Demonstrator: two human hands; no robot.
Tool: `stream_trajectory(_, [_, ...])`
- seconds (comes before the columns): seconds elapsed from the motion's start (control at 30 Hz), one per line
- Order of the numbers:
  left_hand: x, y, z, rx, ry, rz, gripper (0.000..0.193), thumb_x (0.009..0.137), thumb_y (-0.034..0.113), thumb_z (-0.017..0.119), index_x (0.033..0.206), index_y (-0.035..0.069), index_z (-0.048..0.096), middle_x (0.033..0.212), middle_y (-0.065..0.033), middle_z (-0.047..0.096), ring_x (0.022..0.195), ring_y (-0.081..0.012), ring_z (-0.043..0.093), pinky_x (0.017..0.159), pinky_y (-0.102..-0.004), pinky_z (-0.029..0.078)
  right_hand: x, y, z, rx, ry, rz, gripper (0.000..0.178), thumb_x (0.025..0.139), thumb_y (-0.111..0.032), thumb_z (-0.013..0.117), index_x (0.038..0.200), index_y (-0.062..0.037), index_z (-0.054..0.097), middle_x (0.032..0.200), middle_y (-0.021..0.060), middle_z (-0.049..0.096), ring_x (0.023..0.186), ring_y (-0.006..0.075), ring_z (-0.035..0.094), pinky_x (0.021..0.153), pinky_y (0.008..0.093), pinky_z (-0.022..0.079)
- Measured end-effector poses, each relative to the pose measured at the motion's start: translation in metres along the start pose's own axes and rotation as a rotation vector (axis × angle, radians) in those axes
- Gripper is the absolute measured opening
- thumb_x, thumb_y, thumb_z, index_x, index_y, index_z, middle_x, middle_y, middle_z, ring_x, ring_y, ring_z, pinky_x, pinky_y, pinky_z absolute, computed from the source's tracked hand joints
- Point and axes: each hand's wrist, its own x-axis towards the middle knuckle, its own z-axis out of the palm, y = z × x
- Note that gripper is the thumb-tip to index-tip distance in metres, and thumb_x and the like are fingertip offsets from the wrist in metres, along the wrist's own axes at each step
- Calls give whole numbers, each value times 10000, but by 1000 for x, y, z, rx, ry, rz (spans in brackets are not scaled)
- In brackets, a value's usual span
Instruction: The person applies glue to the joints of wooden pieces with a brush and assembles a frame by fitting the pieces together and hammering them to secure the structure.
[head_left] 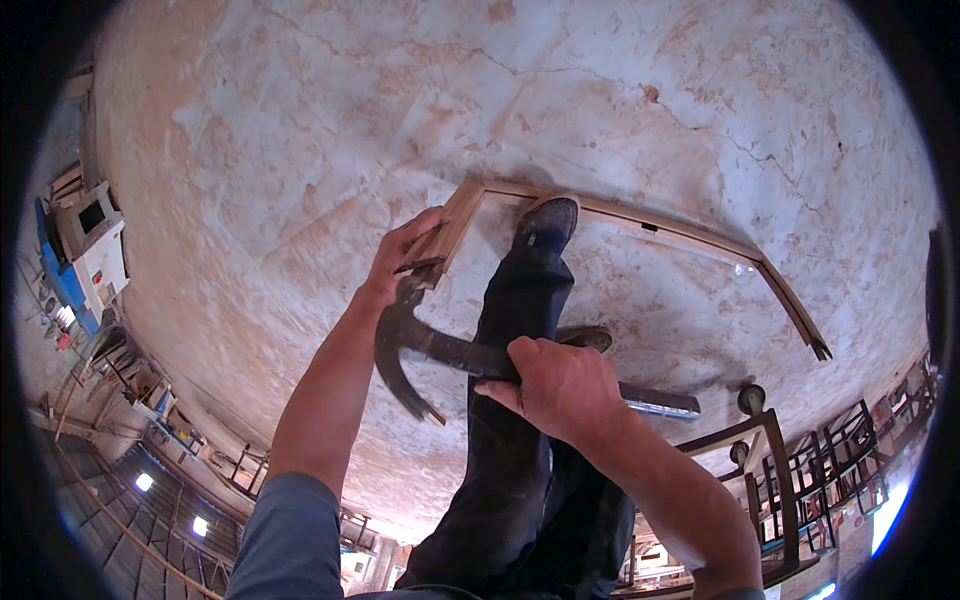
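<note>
Claw hammer [440,350] | gripped by its handle in my right hand [560,385], head just below the wooden frame [640,222] corner; my left hand [400,255] pinches that corner, a nail [420,265] alongside; my shoe [547,222] on the frame's top rail; frame flat on concrete floor [300,150]

Just the one view here, from a head-worn fisheye camera looking steeply down past the person's own forearms at a wooden frame [640,230] lying on the floor [300,130]. It's pretty close in. Around the frame everything bends, and the workshop clutter curls along the lower rim.
</note>
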Motion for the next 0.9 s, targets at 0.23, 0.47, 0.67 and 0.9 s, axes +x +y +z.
stream_trajectory(0.23, [1, 4, 3, -60, -74, 106, 405, 909, 104, 563, 1311, 60, 548, 1262, -38, 548, 1111, -116, 519, 902, -245, 434, -9, -14, -11, 19, -81, 156, 498, 852, -548, 602, 877, -52, 577, 757, 118, 648, 741, 297, 674, 648, 415, 546])
stream_trajectory(0.47, [-8, -7, 13, 119, 127, 142, 558, 870, 11, 612, 1400, 113, 469, 1186, -69, 596, 1025, -98, 551, 881, -247, 454, -148, 28, 12, 188, 250, 236, 442, 820, -505, 674, 857, -74, 582, 705, 128, 625, 644, 330, 650, 548, 428, 514])
stream_trajectory(0.67, [-63, 9, 11, 716, 305, -116, 791, 766, 118, 737, 1452, 124, 343, 1265, -190, 584, 1178, -293, 570, 983, -373, 448, -294, 79, 67, 282, 555, 414, 611, 820, -636, 608, 822, -28, 552, 598, 144, 546, 563, 347, 600, 497, 414, 465])
stream_trajectory(0.9, [-245, 18, 36, 974, -15, -256, 718, 782, 223, 740, 1401, 77, 406, 1299, -181, 563, 1168, -301, 572, 973, -371, 458, -436, 45, 132, 473, 679, 889, 287, 735, -197, 769, 859, -1, 601, 615, 119, 556, 544, 202, 508, 548, 371, 440])
